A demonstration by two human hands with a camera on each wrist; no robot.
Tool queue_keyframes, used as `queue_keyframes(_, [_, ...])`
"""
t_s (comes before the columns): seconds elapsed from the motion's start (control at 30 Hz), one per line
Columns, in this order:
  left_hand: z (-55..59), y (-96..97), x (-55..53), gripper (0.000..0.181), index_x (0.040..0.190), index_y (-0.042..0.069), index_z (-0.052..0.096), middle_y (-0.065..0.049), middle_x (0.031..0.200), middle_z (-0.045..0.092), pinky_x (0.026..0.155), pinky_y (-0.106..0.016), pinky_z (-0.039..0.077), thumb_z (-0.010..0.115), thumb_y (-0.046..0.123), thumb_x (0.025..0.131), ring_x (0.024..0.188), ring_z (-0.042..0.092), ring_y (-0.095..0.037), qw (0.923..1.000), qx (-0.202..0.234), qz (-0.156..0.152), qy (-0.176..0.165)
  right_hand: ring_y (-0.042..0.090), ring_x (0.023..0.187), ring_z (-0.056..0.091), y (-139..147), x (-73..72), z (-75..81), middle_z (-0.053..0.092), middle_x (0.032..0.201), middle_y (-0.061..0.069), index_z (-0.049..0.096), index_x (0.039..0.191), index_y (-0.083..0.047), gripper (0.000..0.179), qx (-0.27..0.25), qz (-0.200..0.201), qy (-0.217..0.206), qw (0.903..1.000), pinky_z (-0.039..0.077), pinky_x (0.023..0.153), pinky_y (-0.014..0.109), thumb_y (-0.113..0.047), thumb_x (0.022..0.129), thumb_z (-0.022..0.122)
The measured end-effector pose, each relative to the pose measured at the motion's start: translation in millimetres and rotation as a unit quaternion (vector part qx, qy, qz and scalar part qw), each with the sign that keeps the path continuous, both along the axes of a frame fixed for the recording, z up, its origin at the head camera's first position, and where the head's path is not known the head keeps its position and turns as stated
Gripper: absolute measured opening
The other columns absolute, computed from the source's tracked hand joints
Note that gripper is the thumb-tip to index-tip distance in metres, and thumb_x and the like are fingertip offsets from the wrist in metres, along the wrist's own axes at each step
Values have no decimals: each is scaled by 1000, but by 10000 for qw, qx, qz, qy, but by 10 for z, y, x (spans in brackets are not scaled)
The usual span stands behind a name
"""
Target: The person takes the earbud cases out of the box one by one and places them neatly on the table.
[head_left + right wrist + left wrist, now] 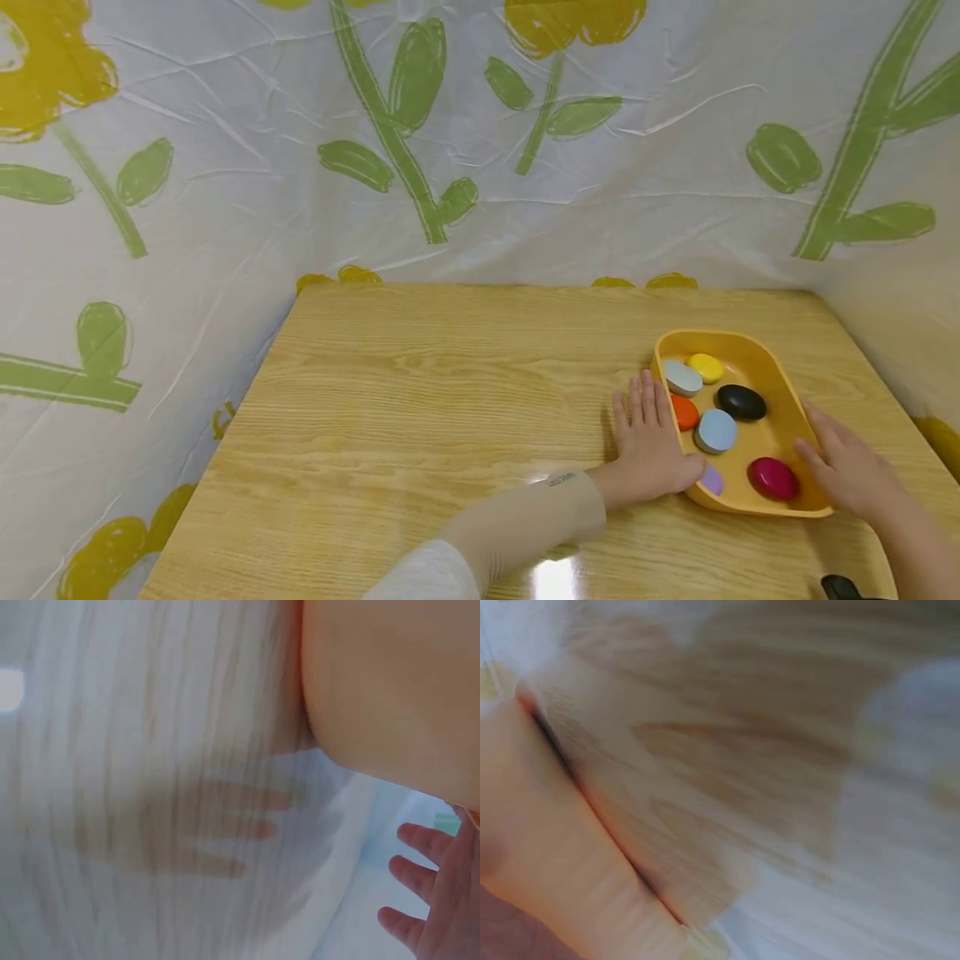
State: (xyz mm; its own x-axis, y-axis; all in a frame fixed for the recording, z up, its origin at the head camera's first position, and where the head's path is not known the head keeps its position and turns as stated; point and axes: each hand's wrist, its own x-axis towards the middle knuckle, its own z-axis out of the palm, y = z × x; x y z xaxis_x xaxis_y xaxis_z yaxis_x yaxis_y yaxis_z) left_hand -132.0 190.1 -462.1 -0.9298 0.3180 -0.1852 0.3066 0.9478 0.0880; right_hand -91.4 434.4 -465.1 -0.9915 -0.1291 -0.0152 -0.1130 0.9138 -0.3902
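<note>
An orange-yellow plastic tray [757, 450] with rounded corners is at the right of the table. Inside lie smooth, pebble-like pieces, among them a black one [742, 402], a light blue one [716, 432], a crimson one [774, 479] and a yellow one [706, 367]. My left hand [652, 450] holds the tray's left side, fingers extended along the outer wall, thumb over the rim by a purple piece [711, 479]. On the right side, my right hand [855, 475] grips the wall, thumb at the rim. Both wrist views show the tray's outside close up.
Wood-grain table [450, 400] stretches left of the tray. A black object [840, 587] lies at the bottom right, partly cut off by the frame. White cloth [600, 217] with green and yellow plant prints hangs behind and beside the table.
</note>
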Motion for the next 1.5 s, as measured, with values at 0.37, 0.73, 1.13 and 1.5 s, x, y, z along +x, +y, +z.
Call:
queue_keyframes(0.37, [-5, -366, 18, 94, 146, 14, -10, -6, 152, -16, 109, -46, 2, 38, 60, 80, 138, -16, -23, 10000, 46, -56, 17, 51, 130, -6, -316, -42, 97, 0, 146, 30, -10, 146, -15, 71, 245, 110, -282, 9992, -15, 93, 68, -33, 97, 38])
queue_keyframes(0.73, [-37, -730, 48, 95, 147, 9, -3, -9, 153, -11, 108, -50, 3, 42, 57, 79, 139, -11, -26, 9995, 266, -96, 136, 38, 134, -19, -653, -69, 75, -13, 150, 19, -14, 145, -19, 73, 587, 193, -152, 9980, -22, 94, 62, -35, 97, 37])
queue_keyframes(1.13, [-23, -1138, 64, 97, 147, 7, 1, -11, 153, -9, 106, -56, 4, 42, 61, 78, 139, -9, -29, 9993, 69, -159, 327, 34, 132, -26, -1109, -51, 124, -15, 149, 20, -12, 146, -18, 74, 680, 89, -206, 9974, -28, 92, 57, -30, 96, 40])
queue_keyframes(1.5, [22, -1392, 60, 99, 148, 9, 2, -11, 152, -13, 104, -60, 2, 39, 68, 77, 138, -10, -30, 9983, -439, -104, 356, 36, 133, -21, -1404, -51, 144, -16, 149, 19, -13, 146, -20, 75, 642, -20, -150, 9978, -27, 91, 59, -28, 95, 42])
